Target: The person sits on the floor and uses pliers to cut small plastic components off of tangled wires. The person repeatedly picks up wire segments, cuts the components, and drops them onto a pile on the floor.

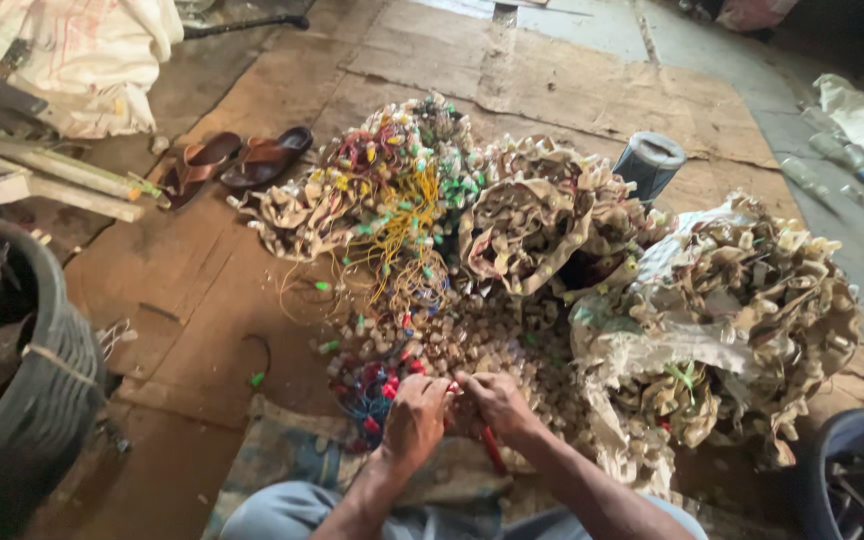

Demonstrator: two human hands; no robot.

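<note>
My left hand (415, 415) and my right hand (497, 400) meet over the near edge of a heap of small beige parts (472, 340) on the floor. Both hands pinch something small between the fingertips; a red piece shows where they touch, and a red strand (493, 452) hangs below my right hand. Red and blue wired pieces (367, 385) lie just left of my left hand. Beyond the heap sit bundles of wired parts in yellow, green and red (397, 200) and beige clusters (532, 210).
Cardboard sheets (552, 70) cover the floor. A black tyre-like tub (42, 390) stands at left, a dark bucket (852, 450) at lower right. Brown sandals (237, 160), wooden sticks (52, 185), a grey roll (649, 162) and a torn sack of beige clusters (742, 310) surround the heap.
</note>
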